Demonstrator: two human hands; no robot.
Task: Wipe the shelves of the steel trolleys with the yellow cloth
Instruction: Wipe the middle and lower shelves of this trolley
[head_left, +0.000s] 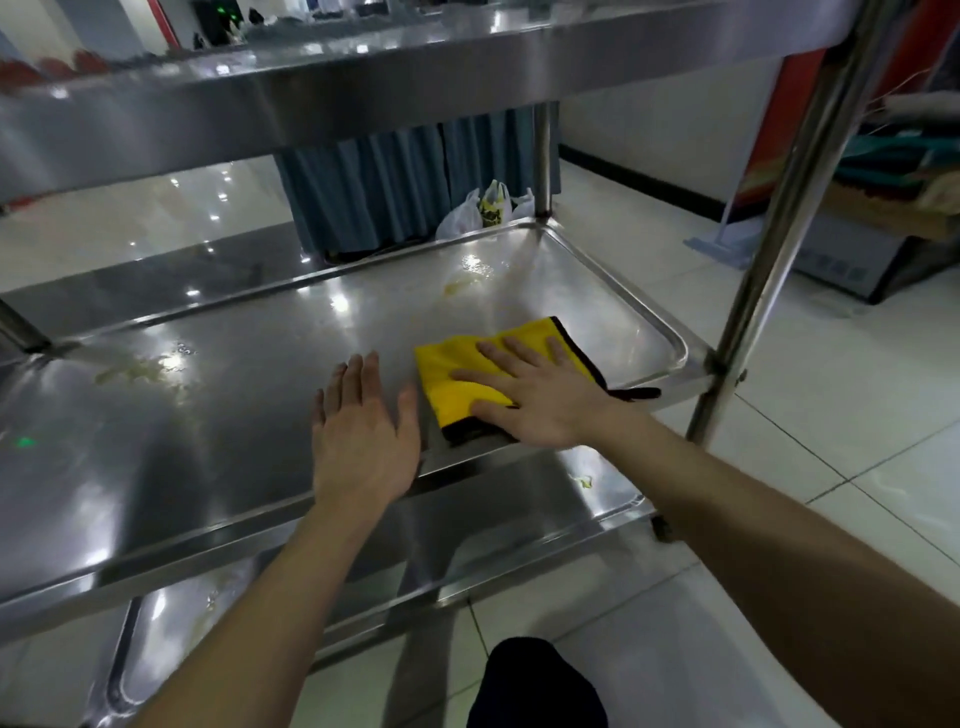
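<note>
A folded yellow cloth (457, 374) with a black edge lies on the middle shelf (218, 415) of a steel trolley, near its right front corner. My right hand (530, 395) presses flat on the cloth with straight, spread fingers. My left hand (363, 436) rests open on the bare steel just left of the cloth, fingers straight. Yellowish smears mark the shelf at the far right (462, 283) and at the left (140, 370).
The top shelf (363, 78) overhangs close above. A lower shelf (519, 525) with small yellowish spots sits underneath. A trolley post (769, 249) stands at the right front corner. Plastic bags (483, 213) and a blue curtain (384, 187) lie beyond on the tiled floor.
</note>
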